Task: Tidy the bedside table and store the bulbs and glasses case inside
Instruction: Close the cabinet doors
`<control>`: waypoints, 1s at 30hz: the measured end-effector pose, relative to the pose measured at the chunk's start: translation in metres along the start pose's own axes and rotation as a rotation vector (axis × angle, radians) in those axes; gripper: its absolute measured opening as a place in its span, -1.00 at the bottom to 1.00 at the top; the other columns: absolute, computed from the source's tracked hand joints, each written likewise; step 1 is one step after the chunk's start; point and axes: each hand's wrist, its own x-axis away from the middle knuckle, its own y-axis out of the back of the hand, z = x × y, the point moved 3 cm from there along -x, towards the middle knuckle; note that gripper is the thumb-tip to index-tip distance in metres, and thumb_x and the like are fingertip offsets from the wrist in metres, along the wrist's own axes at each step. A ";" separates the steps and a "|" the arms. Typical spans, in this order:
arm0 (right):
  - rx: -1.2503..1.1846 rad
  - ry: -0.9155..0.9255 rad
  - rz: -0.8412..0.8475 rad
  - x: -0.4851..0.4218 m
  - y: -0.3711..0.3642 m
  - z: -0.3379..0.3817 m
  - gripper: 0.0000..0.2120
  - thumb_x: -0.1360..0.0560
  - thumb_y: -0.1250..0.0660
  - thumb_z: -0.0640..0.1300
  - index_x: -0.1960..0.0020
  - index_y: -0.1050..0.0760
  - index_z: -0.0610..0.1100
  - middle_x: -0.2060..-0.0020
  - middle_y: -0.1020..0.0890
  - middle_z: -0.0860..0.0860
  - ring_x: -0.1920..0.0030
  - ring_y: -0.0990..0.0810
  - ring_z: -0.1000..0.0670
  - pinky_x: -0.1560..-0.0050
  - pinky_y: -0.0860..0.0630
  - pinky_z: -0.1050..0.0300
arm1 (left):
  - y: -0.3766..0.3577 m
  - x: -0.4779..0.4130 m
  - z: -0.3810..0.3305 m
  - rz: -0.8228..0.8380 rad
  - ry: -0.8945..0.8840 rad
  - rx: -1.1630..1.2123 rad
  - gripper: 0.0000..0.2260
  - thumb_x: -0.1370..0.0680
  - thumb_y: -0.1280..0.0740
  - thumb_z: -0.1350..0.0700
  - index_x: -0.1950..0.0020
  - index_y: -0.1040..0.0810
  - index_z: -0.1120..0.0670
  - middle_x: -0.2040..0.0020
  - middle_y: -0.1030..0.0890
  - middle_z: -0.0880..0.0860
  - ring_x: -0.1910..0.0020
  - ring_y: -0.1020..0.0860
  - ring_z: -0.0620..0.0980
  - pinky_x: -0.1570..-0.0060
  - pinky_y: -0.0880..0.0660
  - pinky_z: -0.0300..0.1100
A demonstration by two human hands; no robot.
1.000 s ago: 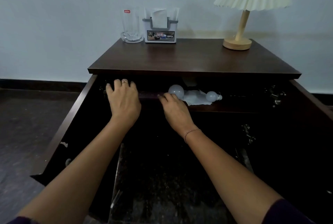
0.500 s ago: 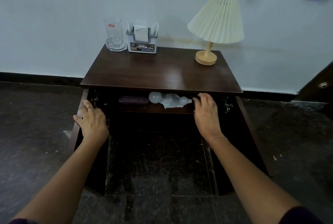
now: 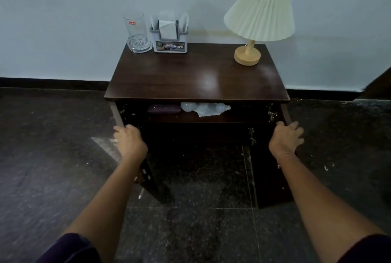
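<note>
Dark wooden cabinet doors are swinging open: the left hand (image 3: 129, 140) is gripping the left door (image 3: 148, 175), the right hand (image 3: 285, 138) the right door (image 3: 273, 178). Behind, on the shelf's front edge, are lying a purple oblong glasses case (image 3: 164, 108) and two white bulbs (image 3: 204, 107).

Between your hands sits the dark brown, faintly wood-grained bedside table (image 3: 196, 76). Just beyond your left hand (image 3: 129, 142), the glasses case (image 3: 164, 108) is deep purple, and the bulbs (image 3: 188, 106) beside it are frosted white on crumpled white paper (image 3: 206, 111). Far past your right hand (image 3: 285, 138), the lamp (image 3: 259, 9) wears a pleated cream shade over a pale wooden base. Under your arms, the floor (image 3: 53, 157) is speckled black.
</note>
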 end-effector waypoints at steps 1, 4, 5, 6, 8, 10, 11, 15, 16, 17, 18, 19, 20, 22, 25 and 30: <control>-0.027 -0.035 0.007 0.000 0.000 0.002 -0.67 -0.47 -0.27 -0.38 -0.22 -0.43 -0.24 -0.37 -0.24 -0.33 -0.32 -0.24 -0.32 -0.25 -0.30 -0.27 | -0.001 0.001 -0.004 0.023 0.010 0.044 -0.55 -0.44 -0.28 0.40 -0.32 -0.30 0.36 -0.42 -0.16 0.44 -0.27 -0.37 0.35 -0.19 -0.42 0.11; -0.157 -0.150 0.021 -0.003 0.002 0.004 -0.72 -0.47 -0.26 -0.38 -0.17 -0.45 -0.27 -0.31 -0.29 -0.31 -0.31 -0.24 -0.34 -0.27 -0.27 -0.29 | -0.010 0.006 -0.011 0.074 0.051 0.194 -0.36 -0.44 -0.30 0.43 -0.45 -0.09 0.32 -0.51 0.09 0.36 -0.27 -0.41 0.36 -0.08 -0.47 0.07; -0.220 -0.165 0.030 -0.004 0.003 0.002 -0.72 -0.47 -0.25 -0.39 -0.18 -0.43 -0.29 -0.30 -0.28 -0.32 -0.28 -0.28 -0.34 -0.26 -0.31 -0.27 | -0.014 0.008 -0.012 0.069 0.056 0.225 -0.27 -0.44 -0.32 0.42 -0.50 0.02 0.28 -0.52 0.13 0.33 -0.27 -0.42 0.35 0.01 -0.46 0.02; -0.278 -0.159 0.038 -0.005 0.004 0.001 -0.70 -0.48 -0.24 -0.40 -0.20 -0.40 -0.29 -0.29 -0.28 -0.33 -0.23 -0.35 -0.35 -0.23 -0.36 -0.24 | -0.017 0.010 -0.013 0.056 0.059 0.255 -0.18 -0.43 -0.33 0.41 -0.51 0.13 0.26 -0.53 0.14 0.31 -0.27 -0.43 0.34 0.08 -0.41 -0.05; -0.365 -0.132 0.026 -0.003 0.006 0.000 -0.63 -0.45 -0.25 -0.44 -0.23 -0.31 -0.30 -0.26 -0.31 -0.35 -0.12 -0.47 -0.35 -0.13 -0.46 -0.14 | -0.023 0.012 -0.014 0.041 0.084 0.342 -0.11 -0.42 -0.35 0.40 -0.50 0.25 0.27 -0.54 0.14 0.26 -0.30 -0.41 0.30 0.11 -0.38 -0.09; -0.454 -0.154 0.015 0.000 0.006 0.001 -0.55 -0.44 -0.28 -0.44 -0.28 -0.25 -0.29 -0.23 -0.38 -0.36 -0.12 -0.50 -0.36 -0.10 -0.48 -0.11 | -0.028 0.013 -0.015 0.060 0.143 0.446 -0.15 -0.44 -0.31 0.40 -0.50 0.26 0.28 -0.55 0.09 0.24 -0.35 -0.37 0.27 -0.04 -0.44 -0.04; -0.505 -0.190 0.026 0.003 0.005 0.002 -0.55 -0.45 -0.28 -0.41 -0.29 -0.25 -0.31 -0.22 -0.42 -0.36 -0.14 -0.50 -0.36 -0.12 -0.48 -0.11 | -0.031 0.015 -0.017 0.075 0.199 0.513 -0.20 -0.47 -0.27 0.39 -0.50 0.24 0.27 -0.54 -0.02 0.26 -0.34 -0.38 0.28 -0.11 -0.45 0.00; -0.585 -0.259 0.146 0.014 -0.008 0.013 -0.68 -0.55 -0.23 -0.16 -0.12 -0.45 -0.43 -0.09 -0.56 -0.37 -0.13 -0.55 -0.31 -0.08 -0.50 -0.09 | -0.044 0.029 -0.032 0.147 0.434 0.688 -0.55 -0.57 -0.17 0.21 -0.40 -0.11 0.30 -0.28 -0.45 0.34 -0.21 -0.48 0.32 -0.17 -0.46 0.10; -0.614 -0.261 0.185 0.020 -0.013 0.018 -0.63 -0.57 -0.19 -0.09 -0.08 -0.48 -0.43 -0.06 -0.58 -0.36 -0.10 -0.56 -0.30 -0.05 -0.50 -0.08 | -0.047 0.033 -0.037 0.161 0.467 0.691 -0.59 -0.58 -0.17 0.17 -0.36 -0.16 0.30 -0.26 -0.46 0.35 -0.21 -0.47 0.33 -0.21 -0.43 0.11; -0.648 -0.277 0.220 0.026 -0.017 0.023 -0.58 -0.58 -0.15 -0.04 -0.06 -0.49 -0.42 -0.04 -0.59 -0.35 -0.08 -0.57 -0.29 -0.02 -0.50 -0.06 | -0.049 0.034 -0.041 0.177 0.491 0.688 -0.60 -0.58 -0.17 0.14 -0.34 -0.18 0.31 -0.26 -0.45 0.36 -0.22 -0.45 0.34 -0.26 -0.38 0.15; -0.681 -0.303 0.244 0.032 -0.022 0.027 -0.54 -0.59 -0.12 0.01 -0.06 -0.49 -0.41 -0.05 -0.59 -0.34 -0.07 -0.57 -0.29 0.02 -0.49 -0.04 | -0.051 0.035 -0.045 0.193 0.506 0.684 -0.59 -0.58 -0.16 0.12 -0.34 -0.18 0.31 -0.27 -0.45 0.36 -0.24 -0.44 0.35 -0.29 -0.34 0.19; -0.718 -0.341 0.267 0.037 -0.026 0.032 -0.51 -0.59 -0.09 0.05 -0.10 -0.48 -0.40 -0.07 -0.58 -0.33 -0.06 -0.57 -0.28 0.05 -0.47 -0.02 | -0.052 0.034 -0.048 0.206 0.510 0.685 -0.57 -0.58 -0.15 0.10 -0.35 -0.16 0.32 -0.28 -0.44 0.36 -0.24 -0.44 0.35 -0.30 -0.33 0.21; -0.766 -0.389 0.288 0.041 -0.031 0.036 -0.48 -0.59 -0.07 0.10 -0.15 -0.44 -0.37 -0.10 -0.57 -0.32 -0.07 -0.56 -0.27 0.08 -0.44 0.00 | -0.052 0.032 -0.051 0.213 0.500 0.684 -0.55 -0.59 -0.15 0.08 -0.35 -0.13 0.32 -0.29 -0.42 0.35 -0.25 -0.43 0.34 -0.29 -0.35 0.17; -0.905 -0.513 0.359 0.049 -0.040 0.046 -0.42 -0.57 -0.04 0.19 -0.30 -0.33 -0.29 -0.20 -0.51 -0.29 -0.11 -0.53 -0.27 0.07 -0.42 -0.02 | -0.053 0.032 -0.057 0.213 0.444 0.660 -0.53 -0.60 -0.13 0.03 -0.35 -0.10 0.32 -0.31 -0.40 0.35 -0.25 -0.43 0.33 -0.18 -0.39 0.06; -1.137 -0.670 0.497 0.063 -0.055 0.062 -0.30 -0.49 0.00 0.35 -0.46 -0.16 -0.08 -0.41 -0.31 -0.20 -0.31 -0.39 -0.28 -0.21 -0.39 -0.18 | -0.063 0.036 -0.067 0.205 0.286 0.634 -0.50 -0.61 -0.07 -0.08 -0.29 -0.12 0.32 -0.28 -0.41 0.37 -0.19 -0.46 0.32 0.04 -0.36 -0.01; -1.245 -0.557 0.636 0.078 -0.079 0.087 -0.34 -0.52 0.04 0.30 -0.45 -0.16 -0.10 -0.39 -0.38 -0.17 -0.31 -0.40 -0.23 -0.27 -0.36 -0.14 | -0.073 0.033 -0.083 0.270 0.160 0.629 -0.53 -0.60 -0.02 -0.15 -0.20 -0.19 0.26 -0.22 -0.45 0.34 -0.14 -0.48 0.31 0.10 -0.33 -0.03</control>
